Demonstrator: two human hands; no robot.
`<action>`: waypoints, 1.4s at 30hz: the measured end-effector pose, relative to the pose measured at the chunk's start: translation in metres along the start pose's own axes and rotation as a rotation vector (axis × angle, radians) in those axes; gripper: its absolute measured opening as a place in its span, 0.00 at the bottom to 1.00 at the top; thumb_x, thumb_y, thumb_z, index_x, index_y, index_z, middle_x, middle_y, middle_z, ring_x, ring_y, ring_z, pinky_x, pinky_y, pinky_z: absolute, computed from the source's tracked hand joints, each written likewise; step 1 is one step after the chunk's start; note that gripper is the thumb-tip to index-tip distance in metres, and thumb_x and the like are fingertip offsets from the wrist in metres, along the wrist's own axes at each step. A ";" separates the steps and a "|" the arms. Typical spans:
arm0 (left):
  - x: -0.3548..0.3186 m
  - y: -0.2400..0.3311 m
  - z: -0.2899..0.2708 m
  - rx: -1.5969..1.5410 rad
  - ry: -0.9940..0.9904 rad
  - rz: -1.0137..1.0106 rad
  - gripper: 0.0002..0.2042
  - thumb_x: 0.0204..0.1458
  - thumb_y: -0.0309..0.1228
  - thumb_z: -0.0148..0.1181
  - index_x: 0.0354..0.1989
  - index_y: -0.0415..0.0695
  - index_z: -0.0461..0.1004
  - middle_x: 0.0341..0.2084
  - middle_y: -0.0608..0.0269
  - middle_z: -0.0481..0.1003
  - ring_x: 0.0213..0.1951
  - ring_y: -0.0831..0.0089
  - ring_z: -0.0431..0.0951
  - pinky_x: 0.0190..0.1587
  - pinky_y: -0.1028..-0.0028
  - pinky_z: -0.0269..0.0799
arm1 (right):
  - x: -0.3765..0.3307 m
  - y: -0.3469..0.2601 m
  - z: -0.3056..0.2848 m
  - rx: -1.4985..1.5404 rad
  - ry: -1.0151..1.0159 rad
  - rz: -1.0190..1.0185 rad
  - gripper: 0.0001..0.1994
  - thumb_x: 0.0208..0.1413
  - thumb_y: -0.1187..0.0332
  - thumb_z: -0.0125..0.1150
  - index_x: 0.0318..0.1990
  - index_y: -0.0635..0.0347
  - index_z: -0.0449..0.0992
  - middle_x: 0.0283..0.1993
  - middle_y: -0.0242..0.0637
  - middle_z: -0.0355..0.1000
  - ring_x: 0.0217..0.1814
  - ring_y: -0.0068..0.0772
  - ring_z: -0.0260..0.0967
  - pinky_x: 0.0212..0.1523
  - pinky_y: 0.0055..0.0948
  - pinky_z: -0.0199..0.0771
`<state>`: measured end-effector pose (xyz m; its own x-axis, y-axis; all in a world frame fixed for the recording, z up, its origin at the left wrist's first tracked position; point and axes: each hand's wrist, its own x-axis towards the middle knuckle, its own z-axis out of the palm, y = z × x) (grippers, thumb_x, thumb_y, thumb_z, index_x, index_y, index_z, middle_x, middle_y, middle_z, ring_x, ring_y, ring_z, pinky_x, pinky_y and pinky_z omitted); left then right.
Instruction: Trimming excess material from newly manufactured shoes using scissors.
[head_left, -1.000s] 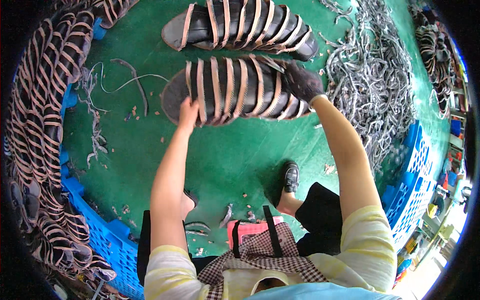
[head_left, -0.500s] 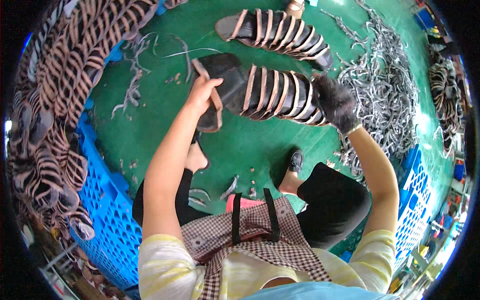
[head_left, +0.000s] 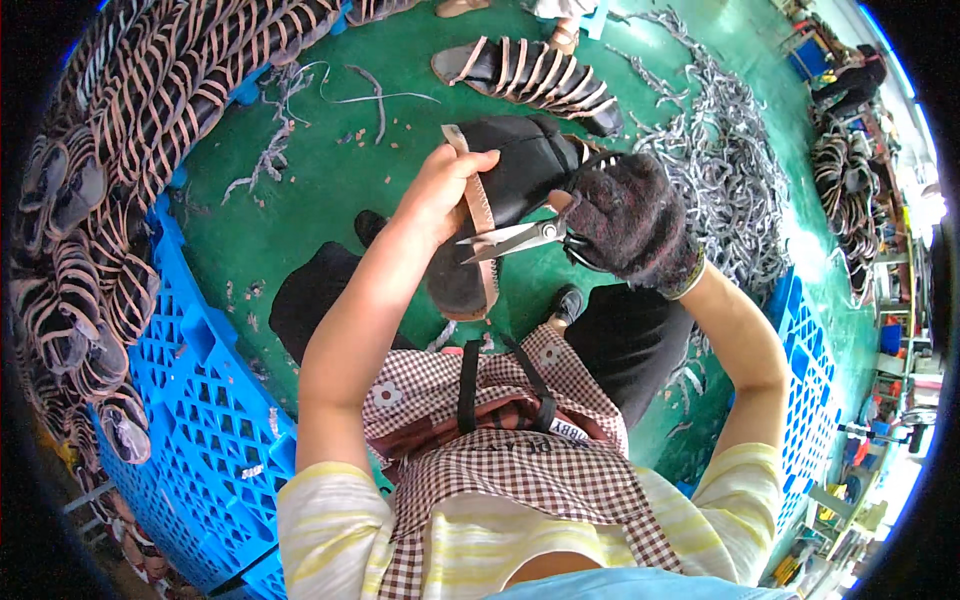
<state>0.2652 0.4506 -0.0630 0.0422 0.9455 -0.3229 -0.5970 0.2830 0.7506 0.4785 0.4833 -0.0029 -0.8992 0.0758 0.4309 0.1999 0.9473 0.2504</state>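
Note:
My bare left hand [head_left: 440, 190] pinches the tan edge band of a black shoe part [head_left: 515, 165], thumb over the band. This shoe part sits at the end of a nested stack, mostly hidden behind my gloved right hand [head_left: 640, 220]. That right hand, in a dark knitted glove, grips scissors [head_left: 525, 240] by the handle. Their blades are apart and lie at the tan band, just below my left fingers; whether they touch it I cannot tell. Farther off, another nested stack of black shoe parts with tan bands [head_left: 535, 80] lies on the floor.
Grey trimmed strips [head_left: 725, 190] form a big heap on the green floor [head_left: 310, 180] at right. Many nested shoe parts [head_left: 170, 110] line the left side. Blue plastic pallets stand at left [head_left: 200, 400] and right [head_left: 805, 370]. Shelving with items stands far right.
My right hand has come left toward the left hand, and the scissors now show in it. The held shoe part has shifted right and slightly down.

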 end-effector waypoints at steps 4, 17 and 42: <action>-0.024 0.003 0.007 0.017 -0.026 0.063 0.13 0.48 0.24 0.52 0.43 0.37 0.64 0.34 0.59 0.71 0.35 0.69 0.74 0.39 0.70 0.72 | -0.014 -0.015 -0.013 0.114 -0.102 0.079 0.19 0.29 0.65 0.62 0.36 0.56 0.72 0.26 0.34 0.65 0.25 0.36 0.64 0.25 0.32 0.60; -0.111 -0.070 -0.030 0.635 -0.333 0.049 0.14 0.47 0.27 0.58 0.43 0.38 0.68 0.24 0.71 0.70 0.25 0.86 0.66 0.26 0.82 0.63 | -0.048 -0.027 -0.039 0.247 -0.093 0.516 0.22 0.29 0.72 0.62 0.40 0.60 0.69 0.35 0.41 0.68 0.36 0.45 0.65 0.39 0.37 0.62; -0.057 -0.098 0.074 1.034 -0.299 0.549 0.11 0.44 0.28 0.59 0.36 0.42 0.67 0.35 0.60 0.71 0.37 0.64 0.71 0.40 0.63 0.67 | -0.126 -0.045 -0.006 0.230 0.267 0.860 0.20 0.35 0.73 0.60 0.41 0.60 0.68 0.35 0.43 0.69 0.37 0.48 0.68 0.36 0.37 0.67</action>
<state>0.3808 0.3811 -0.0756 0.2488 0.9415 0.2273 0.3239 -0.3021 0.8966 0.5857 0.4294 -0.0631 -0.3524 0.7339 0.5806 0.6486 0.6388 -0.4138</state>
